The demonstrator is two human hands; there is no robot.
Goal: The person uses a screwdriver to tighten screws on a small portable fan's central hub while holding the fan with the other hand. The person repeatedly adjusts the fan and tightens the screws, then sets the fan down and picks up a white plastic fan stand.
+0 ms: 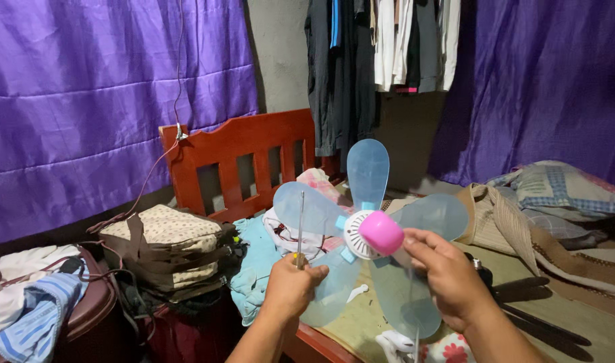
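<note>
Pink plastic — the cap (pixel 381 232) on the fan's (pixel 369 236) hub — sits pinched at the fingertips of the right hand (pixel 447 277), whose palm hides part of a lower blade. The left hand (pixel 290 288) is curled into a fist around a screwdriver (pixel 300 228), shaft upright, just beside the left blade; its handle is almost wholly hidden in the grip. The fan hangs in the air above the bed (pixel 562 316), clear of the red headboard (pixel 243 165) behind. Both forearms are cut off at the bottom edge.
</note>
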